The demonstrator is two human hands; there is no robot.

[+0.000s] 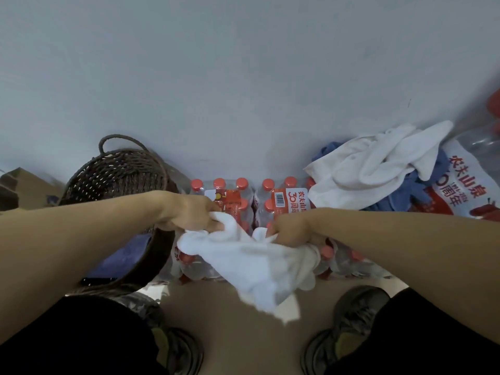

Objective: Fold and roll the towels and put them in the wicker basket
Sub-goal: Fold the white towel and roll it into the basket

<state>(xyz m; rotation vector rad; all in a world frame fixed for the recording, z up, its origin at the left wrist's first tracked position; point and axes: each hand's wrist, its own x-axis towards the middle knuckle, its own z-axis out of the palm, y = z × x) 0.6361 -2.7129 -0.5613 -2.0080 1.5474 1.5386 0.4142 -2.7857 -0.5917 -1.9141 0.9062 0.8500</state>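
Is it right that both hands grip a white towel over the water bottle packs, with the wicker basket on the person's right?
Not quite. In the head view the wicker basket stands on the person's left. Both the left hand and right hand do grip the white towel.

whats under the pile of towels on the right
The white towel lies on a blue towel, and both rest on shrink-wrapped packs of red-capped water bottles. How many bottles or other towels lie beneath is covered.
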